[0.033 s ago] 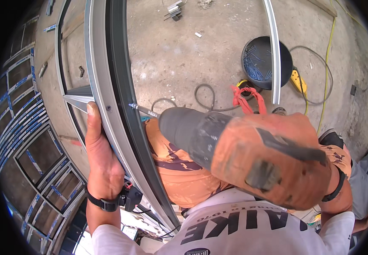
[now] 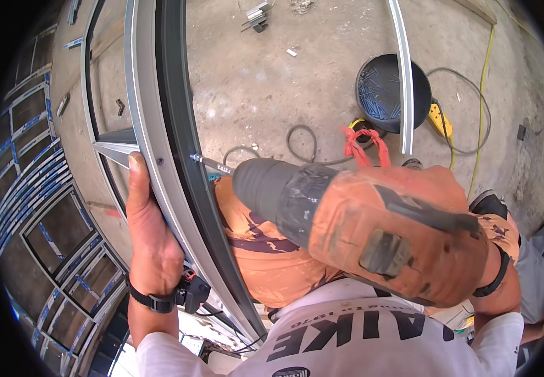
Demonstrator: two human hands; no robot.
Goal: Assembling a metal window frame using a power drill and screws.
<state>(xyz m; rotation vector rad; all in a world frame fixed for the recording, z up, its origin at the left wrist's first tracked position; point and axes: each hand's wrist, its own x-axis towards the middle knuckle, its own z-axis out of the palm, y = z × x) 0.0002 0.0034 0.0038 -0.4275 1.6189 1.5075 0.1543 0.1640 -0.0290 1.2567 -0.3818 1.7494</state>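
Observation:
My left hand (image 2: 157,242) wraps round the long grey metal window frame (image 2: 144,81), its thumb lying along the outer face beside a crossbar joint. Much of that hand's fingers is hidden behind the profile. With my right hand (image 2: 445,188) I grip an orange and black cordless drill (image 2: 347,220); the tool covers most of the fingers. Its bit (image 2: 217,166) points left and carries a bluish screw (image 2: 195,157) at the tip. That tip lies at the dark inner channel of the frame; whether it bites into the metal, I cannot tell.
A black bowl (image 2: 382,81) of blue screws sits on the concrete floor, partly behind a pale metal bar (image 2: 404,94). Beyond it are a yellow power strip (image 2: 440,119) and cables. Red cloth (image 2: 367,146) lies near the drill. Stacked frames (image 2: 33,169) fill the left side.
The drill has shifted very slightly left and shows less blur. My left hand and the frame are almost unmoved.

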